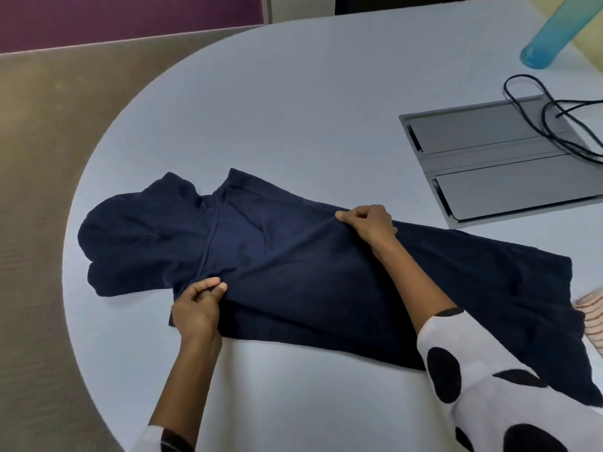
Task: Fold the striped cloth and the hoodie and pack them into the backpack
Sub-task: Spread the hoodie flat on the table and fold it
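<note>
My left hand point(197, 305), at lower centre of the frame, pinches a ridge of the navy hoodie point(293, 272) between thumb and curled fingers, near the seam where the hood joins the body. My right hand point(368, 225), up and to the right of it, pinches the far edge of the same fabric layer, fingers curled, forearm lying across the garment. Both hands are closed on cloth, neither spread flat. Judgement: the two pinch points mark the ends of a fold line, so that the panel between them can be carried over as one piece and stay straight; the sleeve on this side appears already tucked in, giving a long narrow strip. The hoodie lies flat on the pale counter point(293, 93), running from the hood at left of centre to the hem at the lower right edge. The striped cloth point(592, 308) shows only as a small pink-and-cream corner at the right edge, touching or just beside the hoodie's hem; whether it is folded I cannot tell. The backpack is not in view. Elsewhere: a grey cable hatch point(489, 158) set into the counter at upper right, a black cable point(554, 125) looped over it, and a teal bottle point(551, 31) in the top right corner. Packing not yet begun.
</note>
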